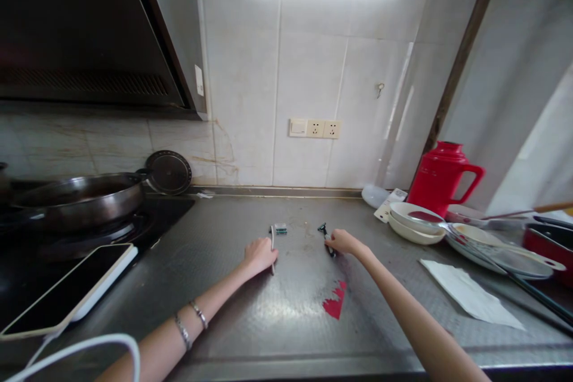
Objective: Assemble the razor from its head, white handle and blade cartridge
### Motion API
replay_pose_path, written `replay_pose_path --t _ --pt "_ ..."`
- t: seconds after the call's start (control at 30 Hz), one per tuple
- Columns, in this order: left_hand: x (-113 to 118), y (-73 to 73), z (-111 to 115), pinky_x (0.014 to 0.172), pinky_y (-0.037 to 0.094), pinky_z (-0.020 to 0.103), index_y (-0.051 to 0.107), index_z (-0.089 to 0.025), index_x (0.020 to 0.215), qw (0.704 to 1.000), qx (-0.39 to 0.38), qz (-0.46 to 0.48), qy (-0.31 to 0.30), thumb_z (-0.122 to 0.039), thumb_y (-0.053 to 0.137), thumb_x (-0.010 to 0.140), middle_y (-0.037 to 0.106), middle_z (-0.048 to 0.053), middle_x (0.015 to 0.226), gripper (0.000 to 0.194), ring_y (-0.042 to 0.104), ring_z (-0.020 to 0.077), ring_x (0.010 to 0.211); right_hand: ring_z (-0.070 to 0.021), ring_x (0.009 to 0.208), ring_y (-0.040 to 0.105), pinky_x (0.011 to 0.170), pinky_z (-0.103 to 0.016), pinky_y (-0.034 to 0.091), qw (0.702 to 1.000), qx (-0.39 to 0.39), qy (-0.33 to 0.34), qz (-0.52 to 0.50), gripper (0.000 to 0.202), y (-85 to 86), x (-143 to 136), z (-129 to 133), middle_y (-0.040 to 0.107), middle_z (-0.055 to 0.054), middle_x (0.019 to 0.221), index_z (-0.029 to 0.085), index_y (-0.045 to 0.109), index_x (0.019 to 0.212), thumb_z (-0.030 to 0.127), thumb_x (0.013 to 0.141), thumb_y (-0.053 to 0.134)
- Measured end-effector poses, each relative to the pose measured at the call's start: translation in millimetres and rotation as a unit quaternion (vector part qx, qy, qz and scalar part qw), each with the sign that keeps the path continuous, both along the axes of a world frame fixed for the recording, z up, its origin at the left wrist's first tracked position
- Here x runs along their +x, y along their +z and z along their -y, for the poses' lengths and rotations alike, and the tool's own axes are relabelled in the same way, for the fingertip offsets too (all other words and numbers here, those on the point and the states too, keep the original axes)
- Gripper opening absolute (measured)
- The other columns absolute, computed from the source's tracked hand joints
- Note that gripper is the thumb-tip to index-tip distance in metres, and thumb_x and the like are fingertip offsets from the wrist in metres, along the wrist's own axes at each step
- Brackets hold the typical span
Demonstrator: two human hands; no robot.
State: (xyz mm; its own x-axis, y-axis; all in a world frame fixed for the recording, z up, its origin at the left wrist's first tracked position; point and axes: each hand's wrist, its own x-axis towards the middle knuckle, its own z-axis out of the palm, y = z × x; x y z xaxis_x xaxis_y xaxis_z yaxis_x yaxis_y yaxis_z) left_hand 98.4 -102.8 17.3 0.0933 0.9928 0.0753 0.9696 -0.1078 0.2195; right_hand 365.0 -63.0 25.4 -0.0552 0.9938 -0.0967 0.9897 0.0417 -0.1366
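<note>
My left hand is closed on a slim pale handle that stands out above and below the fingers; its kind is not clear. Right beside its upper end lies a small clear-and-green piece, perhaps a blade cartridge or its case. In my right hand is a dark razor, its head pointing away from me and to the left. Both hands rest low at the steel counter. Nearer to me, a torn, jagged red scrap lies flat on the steel.
On the left, a pan sits on the stove, with a phone and white cable in front. At right are stacked white bowls, a red thermos jug, utensils and a white paper sheet. A tiled wall closes the back.
</note>
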Motion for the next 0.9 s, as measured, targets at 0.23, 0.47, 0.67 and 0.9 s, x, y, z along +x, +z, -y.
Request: replay_pose_path --t 0.23,0.47,0.67,0.9 --pt "-2.4 -1.5 4.0 0.068 0.045 0.029 0.067 -0.016 0.081 1.000 0.013 -0.006 -0.001 -0.030 0.043 0.077 0.068 0.013 0.089 0.028 0.063 0.0239 0.084 -0.0220 0.076 0.063 0.060 -0.024 0.041 0.998 0.048 0.006 -0.029 0.031 12.1 -6.8 2.6 0.068 -0.017 0.081 0.009 0.070 0.076 0.032 0.078 0.049" --pt "6.6 2.8 2.9 0.068 0.044 0.031 0.066 -0.016 0.082 0.999 0.045 0.009 -0.013 -0.029 0.039 0.080 0.067 0.012 0.085 0.030 0.063 0.0244 0.082 -0.0083 0.047 0.053 0.046 -0.015 0.036 0.987 0.041 0.071 -0.137 0.033 20.3 -45.6 1.7 0.062 -0.005 0.054 0.010 0.068 0.069 0.031 0.080 0.045" --pt "40.7 21.1 5.2 0.070 0.045 0.035 0.065 -0.015 0.087 0.995 0.071 0.015 -0.062 -0.028 0.036 0.083 0.067 0.015 0.089 0.032 0.063 0.0267 0.085 -0.0054 0.034 0.042 0.036 -0.015 0.032 0.979 0.024 0.074 -0.188 0.045 23.5 -74.0 -3.5 0.059 -0.003 0.050 0.010 0.068 0.071 0.043 0.082 0.040" --pt "72.5 26.0 6.7 0.071 0.045 0.034 0.062 -0.015 0.092 0.993 0.085 0.017 -0.085 -0.027 0.034 0.084 0.066 0.013 0.093 0.031 0.062 0.0258 0.087 -0.0081 0.041 0.051 0.042 -0.016 0.036 0.982 0.044 0.061 -0.175 0.035 31.5 -70.7 -3.7 0.062 -0.006 0.051 0.010 0.065 0.056 0.032 0.076 0.045"
